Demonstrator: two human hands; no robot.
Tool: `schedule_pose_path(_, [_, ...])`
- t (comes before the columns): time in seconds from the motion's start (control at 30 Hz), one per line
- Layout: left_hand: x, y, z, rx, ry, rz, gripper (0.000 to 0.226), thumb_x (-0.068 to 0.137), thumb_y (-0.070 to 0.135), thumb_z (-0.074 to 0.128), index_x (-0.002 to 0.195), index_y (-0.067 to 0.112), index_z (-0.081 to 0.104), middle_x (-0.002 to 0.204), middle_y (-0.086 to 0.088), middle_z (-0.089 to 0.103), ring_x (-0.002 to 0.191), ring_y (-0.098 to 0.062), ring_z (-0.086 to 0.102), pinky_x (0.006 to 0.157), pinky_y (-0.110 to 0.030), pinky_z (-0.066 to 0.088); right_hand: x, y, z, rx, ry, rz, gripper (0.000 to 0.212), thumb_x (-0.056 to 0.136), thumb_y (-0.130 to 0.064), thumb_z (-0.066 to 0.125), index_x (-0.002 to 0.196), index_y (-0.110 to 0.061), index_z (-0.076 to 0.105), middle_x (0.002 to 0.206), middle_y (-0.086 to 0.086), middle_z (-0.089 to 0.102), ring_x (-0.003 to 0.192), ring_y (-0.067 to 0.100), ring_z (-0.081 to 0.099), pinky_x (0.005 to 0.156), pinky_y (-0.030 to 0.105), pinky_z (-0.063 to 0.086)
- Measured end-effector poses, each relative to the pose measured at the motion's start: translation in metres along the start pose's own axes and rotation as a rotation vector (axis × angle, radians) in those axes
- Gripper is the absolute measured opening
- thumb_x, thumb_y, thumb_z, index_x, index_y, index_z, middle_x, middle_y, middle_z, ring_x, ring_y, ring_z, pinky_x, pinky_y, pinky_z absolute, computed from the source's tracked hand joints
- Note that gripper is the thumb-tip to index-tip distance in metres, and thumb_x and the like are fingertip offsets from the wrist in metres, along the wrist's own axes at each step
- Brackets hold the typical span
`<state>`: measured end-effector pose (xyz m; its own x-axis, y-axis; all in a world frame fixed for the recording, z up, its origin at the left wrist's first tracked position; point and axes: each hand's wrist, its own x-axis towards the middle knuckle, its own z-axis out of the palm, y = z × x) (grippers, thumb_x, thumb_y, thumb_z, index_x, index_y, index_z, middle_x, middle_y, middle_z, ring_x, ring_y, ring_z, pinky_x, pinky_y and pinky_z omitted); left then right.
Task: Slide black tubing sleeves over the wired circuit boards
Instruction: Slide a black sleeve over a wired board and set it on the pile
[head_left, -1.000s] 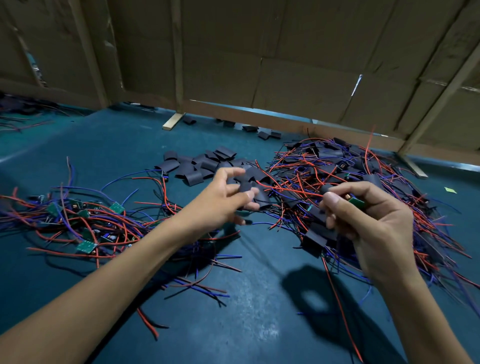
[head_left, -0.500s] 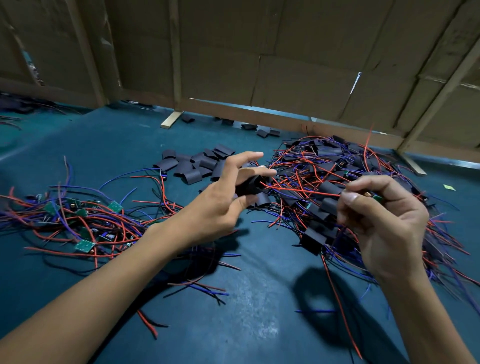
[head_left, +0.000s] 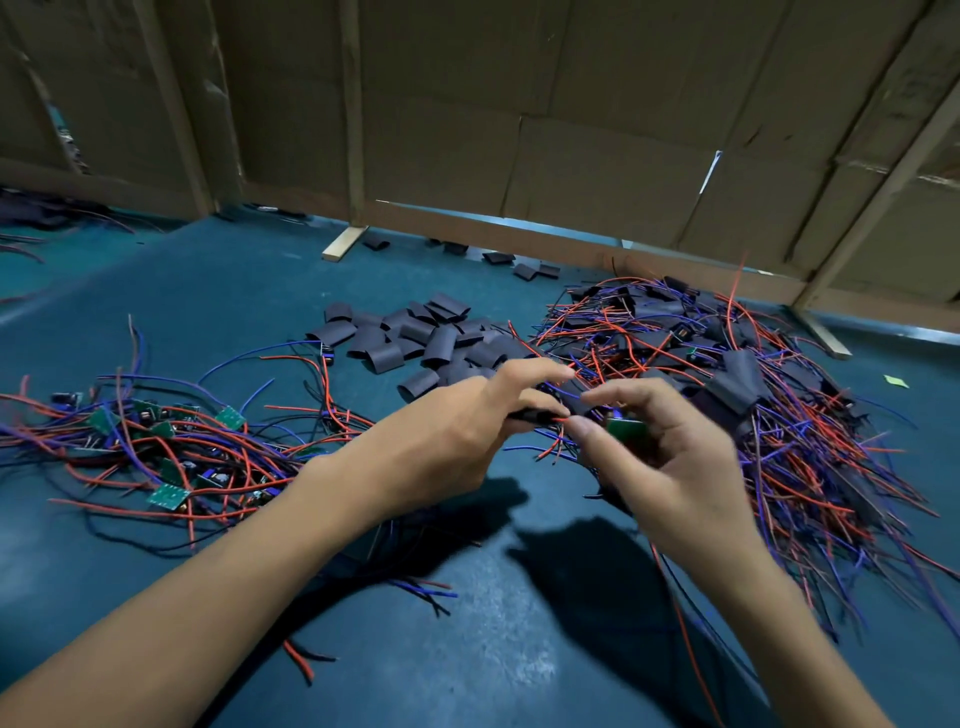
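Note:
My left hand pinches a black tubing sleeve between thumb and fingers, just left of my right hand. That hand grips a small green circuit board whose red and blue wires trail down and toward the sleeve. The two hands nearly touch above the teal table. A heap of loose black sleeves lies behind them. Bare green boards with wires are piled at the left. A big tangle of sleeved boards and wires spreads at the right.
Cardboard walls with wooden battens close off the back of the table. A few stray sleeves lie by the wall's foot. Loose red and blue wire ends lie under my left forearm.
My left hand has carried a sleeve from the heap toward my right hand. My right hand has shifted left and lower, and the green board now shows between its fingers.

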<state>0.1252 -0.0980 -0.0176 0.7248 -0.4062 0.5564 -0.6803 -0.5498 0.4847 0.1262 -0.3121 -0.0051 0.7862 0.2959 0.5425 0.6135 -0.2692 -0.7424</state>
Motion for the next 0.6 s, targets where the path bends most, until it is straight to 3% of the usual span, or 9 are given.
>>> schedule_pose_path(0.1, [-0.001,0.002,0.0,-0.049,0.013,0.023,0.06,0.097,-0.003,0.047,0.143,0.032,0.029,0.129,0.008,0.065,0.117,-0.012,0.062,0.097,-0.027,0.052,-0.002,0.004,0.002,-0.28,-0.086,0.029,0.036,0.091,-0.063,0.058,0.113,-0.034,0.052,0.06,-0.014,0.057,0.049,0.007,0.048,0.049,0.017,0.033])
schedule_pose_path(0.17, [0.0,-0.001,-0.001,-0.07,0.027,0.028,0.057,0.099,-0.003,0.047,0.144,0.028,0.029,0.13,0.002,0.066,0.118,-0.02,0.063,0.097,-0.038,0.054,-0.003,0.005,-0.001,-0.31,-0.173,0.083,0.038,0.09,-0.071,0.044,0.114,-0.042,0.045,0.073,-0.01,0.061,0.062,0.009,0.055,0.059,0.021,0.04])
schedule_pose_path(0.23, [0.001,-0.004,-0.002,-0.057,0.031,0.037,0.059,0.098,-0.004,0.05,0.144,0.025,0.029,0.131,-0.003,0.065,0.121,-0.016,0.061,0.101,-0.031,0.052,-0.002,0.005,-0.004,-0.105,-0.191,0.16,0.032,0.091,-0.063,0.042,0.113,-0.04,0.049,0.081,-0.007,0.061,0.071,0.008,0.054,0.068,0.03,0.042])
schedule_pose_path(0.33, [0.0,-0.005,-0.002,-0.007,0.045,0.054,0.062,0.095,0.0,0.058,0.145,0.024,0.03,0.138,-0.006,0.059,0.13,-0.003,0.053,0.107,-0.016,0.041,-0.001,0.005,-0.002,-0.014,-0.148,0.078,0.018,0.096,-0.042,0.052,0.108,-0.034,0.061,0.079,-0.015,0.061,0.068,0.005,0.052,0.066,0.022,0.039])
schedule_pose_path(0.47, [0.001,-0.005,0.0,-0.006,0.035,0.093,0.058,0.099,0.006,0.055,0.147,0.02,0.028,0.142,-0.008,0.055,0.134,-0.008,0.05,0.108,-0.022,0.043,0.0,0.008,0.003,-0.161,0.002,-0.156,0.022,0.092,-0.018,0.069,0.112,-0.014,0.075,0.092,-0.008,0.069,0.081,0.012,0.065,0.074,0.018,0.045])
schedule_pose_path(0.6, [0.0,-0.009,0.005,-0.008,0.028,0.083,0.069,0.096,0.001,0.058,0.15,0.029,0.026,0.141,0.003,0.051,0.13,-0.009,0.052,0.107,-0.016,0.04,0.0,0.01,0.004,-0.039,0.055,-0.126,0.026,0.088,-0.016,0.075,0.113,-0.013,0.077,0.093,-0.007,0.072,0.078,0.011,0.067,0.073,0.021,0.048])
